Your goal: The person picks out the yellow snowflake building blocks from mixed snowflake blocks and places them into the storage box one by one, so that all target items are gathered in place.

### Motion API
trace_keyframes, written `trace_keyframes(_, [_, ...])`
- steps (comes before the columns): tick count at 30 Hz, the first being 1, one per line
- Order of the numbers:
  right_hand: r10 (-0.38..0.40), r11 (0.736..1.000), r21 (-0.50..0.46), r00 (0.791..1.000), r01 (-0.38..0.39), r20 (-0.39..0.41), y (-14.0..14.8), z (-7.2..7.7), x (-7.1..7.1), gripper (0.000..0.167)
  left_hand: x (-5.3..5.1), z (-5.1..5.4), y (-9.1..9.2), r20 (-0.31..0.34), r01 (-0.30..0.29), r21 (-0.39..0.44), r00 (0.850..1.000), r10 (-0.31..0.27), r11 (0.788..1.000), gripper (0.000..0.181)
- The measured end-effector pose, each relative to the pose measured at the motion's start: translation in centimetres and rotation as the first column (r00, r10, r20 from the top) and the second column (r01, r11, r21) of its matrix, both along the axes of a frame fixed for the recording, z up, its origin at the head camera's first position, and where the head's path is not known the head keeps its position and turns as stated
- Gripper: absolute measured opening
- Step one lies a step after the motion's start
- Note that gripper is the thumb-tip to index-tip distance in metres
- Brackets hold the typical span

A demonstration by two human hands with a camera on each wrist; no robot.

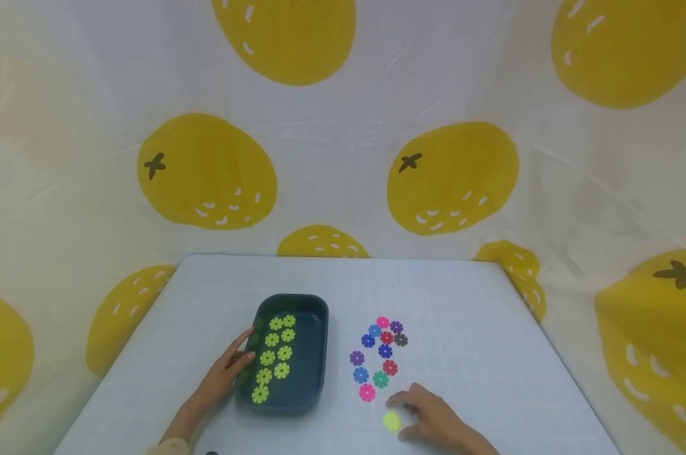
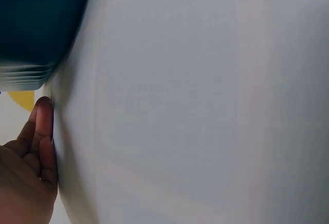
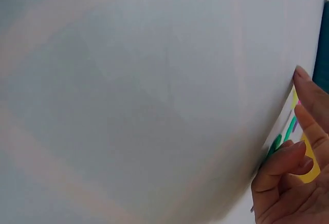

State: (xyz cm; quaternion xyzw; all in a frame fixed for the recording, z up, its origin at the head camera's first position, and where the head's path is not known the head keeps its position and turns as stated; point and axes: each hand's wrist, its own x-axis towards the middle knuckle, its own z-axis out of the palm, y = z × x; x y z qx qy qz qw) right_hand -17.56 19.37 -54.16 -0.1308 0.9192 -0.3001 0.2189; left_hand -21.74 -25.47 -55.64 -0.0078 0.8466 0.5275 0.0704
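A dark teal tray point(image 1: 311, 407) stands left of centre on the table, with two rows of yellow-green snowflake discs point(image 1: 267, 357) along its left half. My left hand point(image 1: 223, 373) touches the tray's left side, fingers fairly straight in the left wrist view. At the front, my right hand point(image 1: 434, 420) has its thumb and index finger apart on either side of a single yellow-green disc point(image 1: 391, 421). Beneath that hand, part of a green disc point(image 3: 276, 144) shows beside the curled fingers; whether they touch it is unclear.
Between tray and right hand lie loose snowflake discs in pink point(image 1: 367, 392), blue point(image 1: 361, 375), purple point(image 1: 357, 357), red point(image 1: 390, 367), green point(image 1: 380, 379) and black point(image 1: 400, 339). A white cloth point(image 1: 462, 328) covers the table. Behind it hangs a lemon-print curtain point(image 1: 331, 170).
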Motion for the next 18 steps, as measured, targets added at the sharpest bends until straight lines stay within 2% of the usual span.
trace_keyframes(7, [-0.036, 0.999, 0.021, 0.999, 0.035, 0.026, -0.5, 0.2, 0.0, 0.033, 0.0, 0.1, 0.0, 0.003, 0.000, 0.010, 1.000, 0.000, 1.000, 0.062])
trace_keyframes(18, [-0.085, 0.996, 0.038, 0.996, 0.084, 0.031, -1.4, 0.3, 0.0, 0.032, 0.1, 0.1, 0.0, -0.022, -0.007, -0.020, 1.000, 0.006, 1.000, 0.061])
